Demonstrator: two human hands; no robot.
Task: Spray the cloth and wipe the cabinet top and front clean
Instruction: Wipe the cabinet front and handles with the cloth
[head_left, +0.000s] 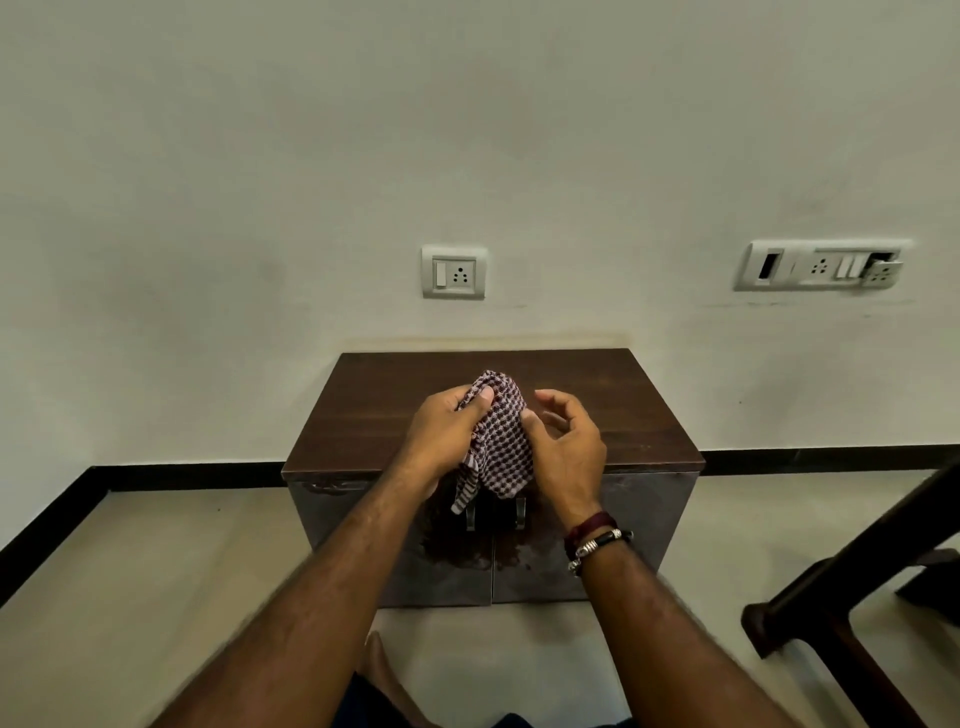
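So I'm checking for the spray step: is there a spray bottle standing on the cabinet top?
No, the cabinet top shows only bare wood around the checked cloth held above it.

You've got a woven cloth (498, 441) in a dark-and-white check, coarse and bumpy in its weave, matt all over. Under it, the cabinet (395, 410) top shows dark wood grain with a soft satin sheen. Its front doors look glossier, almost mirror-like, with blotchy streaks below the cloth. Two small handles (470, 517) on those doors look like brushed metal. Behind the cabinet, the wall (467, 130) is matt paint, faintly smudged. The socket plate (453, 271) above the cabinet looks like smooth plastic. Around the cabinet, the floor (156, 571) is pale and smooth, dull in finish.
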